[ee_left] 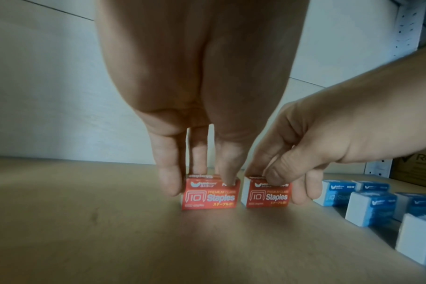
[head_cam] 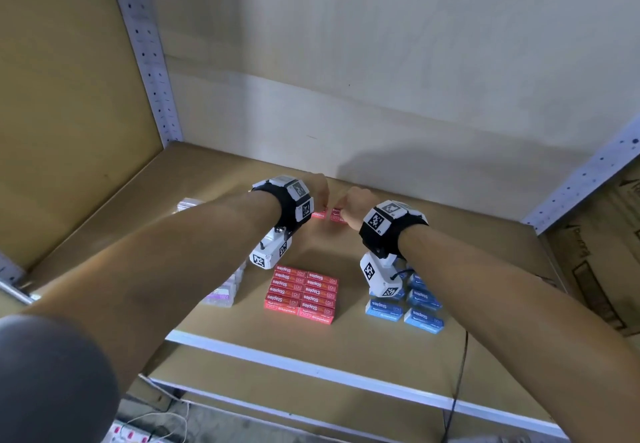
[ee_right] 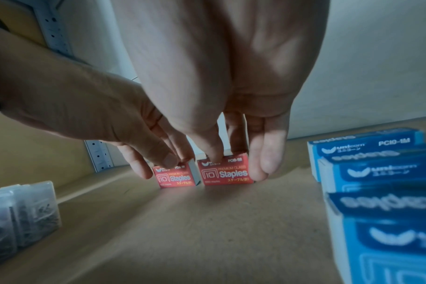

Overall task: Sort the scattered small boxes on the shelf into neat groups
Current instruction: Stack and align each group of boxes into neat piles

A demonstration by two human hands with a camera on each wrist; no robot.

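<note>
Two small red staple boxes stand side by side on the shelf board point(head_cam: 360, 345), near the back wall. My left hand point(head_cam: 320, 196) reaches down and pinches the left red box point(ee_left: 210, 195) between thumb and fingers. My right hand point(head_cam: 349, 208) pinches the right red box point(ee_right: 225, 173) the same way. Both boxes rest on the board with a narrow gap between them. Nearer the front edge lies a neat block of red staple boxes point(head_cam: 301, 295). To its right is a group of blue staple boxes point(head_cam: 412, 302).
Clear plastic boxes point(head_cam: 223, 292) sit at the left under my left forearm, and another point(head_cam: 188, 205) lies further back. Perforated metal uprights point(head_cam: 149, 51) frame the shelf sides. A cardboard carton point(head_cam: 599, 269) stands beyond the right upright. A black cable point(head_cam: 457, 390) hangs over the front edge.
</note>
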